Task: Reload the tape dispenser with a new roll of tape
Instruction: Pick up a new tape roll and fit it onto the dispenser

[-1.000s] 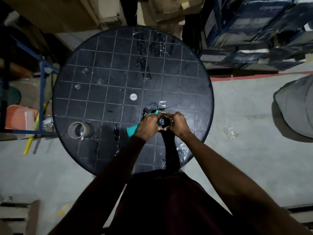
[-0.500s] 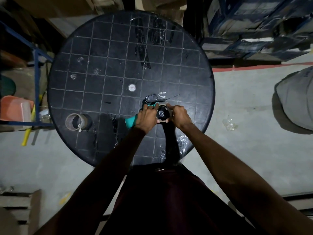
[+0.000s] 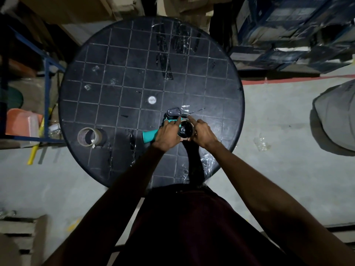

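Note:
A tape dispenser [image 3: 173,113] with a teal handle and black head lies on the round black table [image 3: 119,73], right of centre. A roll of tape [image 3: 185,129] sits on its black hub. My left hand [image 3: 169,132] lies over the dispenser's body and handle, fingers pressed on it. My right hand [image 3: 201,133] cups the roll from the right, its forefinger stretched toward the dispenser's head. A thin strip of clear tape [image 3: 194,110] runs right from the head. A second, brownish roll [image 3: 88,136] stands apart at the table's left.
Clear tape scraps [image 3: 206,162] stick to the table's near right edge and far side. A blue metal rack [image 3: 47,89] with an orange bin [image 3: 21,123] stands left. Stacked boxes [image 3: 288,31] fill the back right; a grey sack [image 3: 336,114] lies on the floor at right.
My right forefinger has lifted off the roll and now points toward the dispenser's head. Both hands stay at the dispenser; the view has shifted slightly.

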Action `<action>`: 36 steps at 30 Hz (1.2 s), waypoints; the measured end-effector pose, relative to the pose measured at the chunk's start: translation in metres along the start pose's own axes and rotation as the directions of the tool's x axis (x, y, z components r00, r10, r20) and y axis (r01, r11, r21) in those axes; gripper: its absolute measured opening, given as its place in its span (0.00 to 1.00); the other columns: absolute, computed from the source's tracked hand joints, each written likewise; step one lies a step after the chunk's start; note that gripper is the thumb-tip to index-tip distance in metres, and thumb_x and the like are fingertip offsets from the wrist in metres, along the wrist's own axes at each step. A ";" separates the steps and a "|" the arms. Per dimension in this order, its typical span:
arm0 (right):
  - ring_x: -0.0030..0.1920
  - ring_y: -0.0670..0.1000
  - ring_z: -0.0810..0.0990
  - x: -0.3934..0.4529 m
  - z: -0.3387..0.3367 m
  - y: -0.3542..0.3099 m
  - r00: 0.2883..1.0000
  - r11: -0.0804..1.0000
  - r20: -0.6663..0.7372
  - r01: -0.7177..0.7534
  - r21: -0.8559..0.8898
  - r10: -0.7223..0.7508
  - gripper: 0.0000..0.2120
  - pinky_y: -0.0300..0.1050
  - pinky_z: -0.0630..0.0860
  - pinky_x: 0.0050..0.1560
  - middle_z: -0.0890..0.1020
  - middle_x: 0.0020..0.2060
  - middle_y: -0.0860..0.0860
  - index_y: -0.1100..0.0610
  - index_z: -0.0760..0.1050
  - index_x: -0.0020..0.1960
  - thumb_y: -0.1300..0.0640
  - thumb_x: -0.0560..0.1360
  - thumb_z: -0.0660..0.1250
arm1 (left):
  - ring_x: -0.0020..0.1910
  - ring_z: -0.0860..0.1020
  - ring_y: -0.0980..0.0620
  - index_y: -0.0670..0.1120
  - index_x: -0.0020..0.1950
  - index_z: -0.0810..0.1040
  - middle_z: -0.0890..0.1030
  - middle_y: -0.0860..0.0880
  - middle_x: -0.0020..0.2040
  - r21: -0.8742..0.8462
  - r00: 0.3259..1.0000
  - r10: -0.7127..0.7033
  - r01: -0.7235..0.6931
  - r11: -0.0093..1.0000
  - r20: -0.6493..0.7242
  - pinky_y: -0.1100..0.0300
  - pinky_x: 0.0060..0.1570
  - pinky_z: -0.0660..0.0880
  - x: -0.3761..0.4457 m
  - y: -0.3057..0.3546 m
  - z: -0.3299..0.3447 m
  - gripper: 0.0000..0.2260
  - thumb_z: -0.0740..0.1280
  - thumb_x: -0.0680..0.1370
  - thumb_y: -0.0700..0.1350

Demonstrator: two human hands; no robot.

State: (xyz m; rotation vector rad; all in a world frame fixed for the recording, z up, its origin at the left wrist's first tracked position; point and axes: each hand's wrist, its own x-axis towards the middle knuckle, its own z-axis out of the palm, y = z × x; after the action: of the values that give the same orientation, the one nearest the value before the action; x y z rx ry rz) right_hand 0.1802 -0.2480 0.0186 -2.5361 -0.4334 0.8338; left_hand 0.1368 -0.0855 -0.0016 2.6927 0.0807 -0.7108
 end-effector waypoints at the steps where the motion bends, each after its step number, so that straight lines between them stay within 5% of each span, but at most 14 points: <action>1: 0.54 0.62 0.80 0.000 0.001 0.001 1.000 1.000 -0.001 0.005 -0.018 -0.005 0.42 0.51 0.78 0.55 0.76 0.57 0.61 0.51 0.63 0.79 0.64 0.70 0.77 | 0.69 0.68 0.38 0.46 0.81 0.56 0.76 0.42 0.68 0.011 1.000 0.007 -0.007 1.000 0.000 0.42 0.63 0.74 -0.001 0.001 0.002 0.41 0.74 0.74 0.46; 16: 0.54 0.62 0.80 -0.002 0.009 -0.002 0.996 0.992 -0.035 -0.084 -0.090 0.081 0.34 0.54 0.77 0.49 0.73 0.57 0.57 0.49 0.67 0.75 0.58 0.72 0.76 | 0.67 0.69 0.38 0.46 0.81 0.55 0.76 0.41 0.66 0.216 1.000 -0.017 0.011 0.976 0.024 0.45 0.55 0.78 0.002 0.006 0.008 0.38 0.71 0.76 0.44; 21: 0.60 0.60 0.77 -0.001 0.001 0.000 0.995 0.989 -0.029 -0.099 -0.109 0.096 0.39 0.60 0.79 0.54 0.73 0.61 0.54 0.44 0.66 0.76 0.57 0.69 0.78 | 0.66 0.72 0.40 0.40 0.79 0.60 0.79 0.39 0.62 0.212 1.000 -0.007 0.000 0.977 0.031 0.45 0.57 0.76 0.001 0.011 -0.002 0.41 0.74 0.74 0.56; 26: 0.59 0.60 0.78 -0.005 0.011 0.005 0.999 0.994 -0.016 -0.052 -0.092 0.051 0.38 0.58 0.81 0.52 0.73 0.64 0.53 0.49 0.64 0.77 0.59 0.70 0.75 | 0.61 0.77 0.42 0.42 0.71 0.70 0.81 0.41 0.59 0.270 1.000 0.014 -0.021 0.963 0.026 0.48 0.55 0.76 0.002 0.009 -0.011 0.30 0.74 0.74 0.53; 36: 0.62 0.60 0.75 0.005 0.026 0.007 0.995 0.973 -0.033 -0.099 -0.211 0.094 0.41 0.55 0.78 0.47 0.70 0.68 0.53 0.48 0.59 0.78 0.56 0.71 0.76 | 0.65 0.70 0.40 0.44 0.80 0.59 0.79 0.42 0.63 0.333 0.998 0.012 -0.031 0.942 0.058 0.44 0.57 0.73 0.010 0.002 0.005 0.38 0.72 0.74 0.53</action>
State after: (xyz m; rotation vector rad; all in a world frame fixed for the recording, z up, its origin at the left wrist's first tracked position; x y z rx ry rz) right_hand 0.1691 -0.2446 -0.0059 -2.7802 -0.4147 0.8326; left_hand 0.1440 -0.0893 -0.0098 2.9860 -0.0919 -0.8591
